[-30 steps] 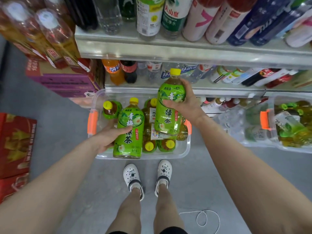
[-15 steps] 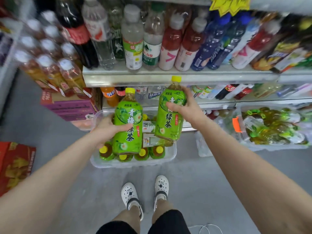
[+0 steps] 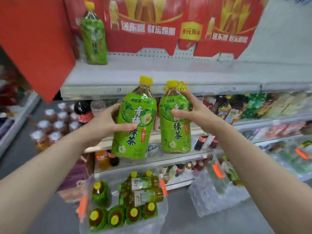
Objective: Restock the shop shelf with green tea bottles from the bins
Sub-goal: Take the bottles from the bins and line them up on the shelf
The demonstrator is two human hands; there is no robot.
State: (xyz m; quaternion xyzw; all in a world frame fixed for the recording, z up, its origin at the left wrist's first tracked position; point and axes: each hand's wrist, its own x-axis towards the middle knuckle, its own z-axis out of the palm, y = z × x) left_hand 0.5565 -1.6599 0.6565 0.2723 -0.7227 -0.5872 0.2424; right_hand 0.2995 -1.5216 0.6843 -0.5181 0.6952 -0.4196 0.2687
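I hold two large green tea bottles with yellow caps upright in front of the shelving. My left hand (image 3: 108,124) grips the left bottle (image 3: 135,122) around its middle. My right hand (image 3: 194,114) grips the right bottle (image 3: 175,125) near its shoulder. Both bottles hang just below the front edge of the grey upper shelf (image 3: 152,78). One more green tea bottle (image 3: 93,36) stands at the back left of that shelf. Below, on the floor, the clear bin (image 3: 121,205) with orange latches holds several more green tea bottles.
Red cartons (image 3: 168,22) line the back of the upper shelf, and a red carton (image 3: 33,39) juts out at the left. Lower shelves are packed with mixed drinks. A second clear bin (image 3: 217,188) sits on the floor at the right. Shrink-wrapped tea bottles (image 3: 52,127) stand at the left.
Both hands have lifted their bottles from above the bin up to the level of the upper shelf's edge. My view has tilted upward, bringing the upper shelf and red cartons into sight.
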